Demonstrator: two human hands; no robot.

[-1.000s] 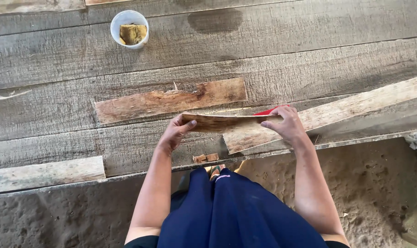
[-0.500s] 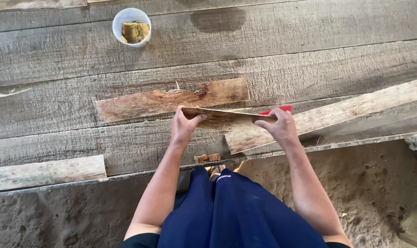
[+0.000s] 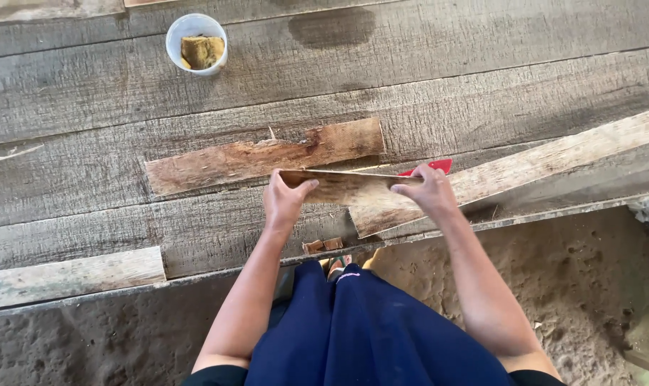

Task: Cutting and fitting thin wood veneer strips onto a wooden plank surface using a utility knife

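Wood strip [image 3: 338,184] held up between two hands above grey planks.

Its left end is gripped by the left hand [image 3: 283,202], thumb on the near face; the right end is pinched by the right hand [image 3: 428,191], where a red object [image 3: 433,167], possibly a tool, is half hidden beyond the fingers. The long axis runs left to right, roughly level. Splinters may be caught if the rough edge slides through either grip.

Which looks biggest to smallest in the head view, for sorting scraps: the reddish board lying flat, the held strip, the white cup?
1. Reddish board.
2. Held strip, shorter, but nearer the camera, so unsure.
3. White cup, clearly smallest.
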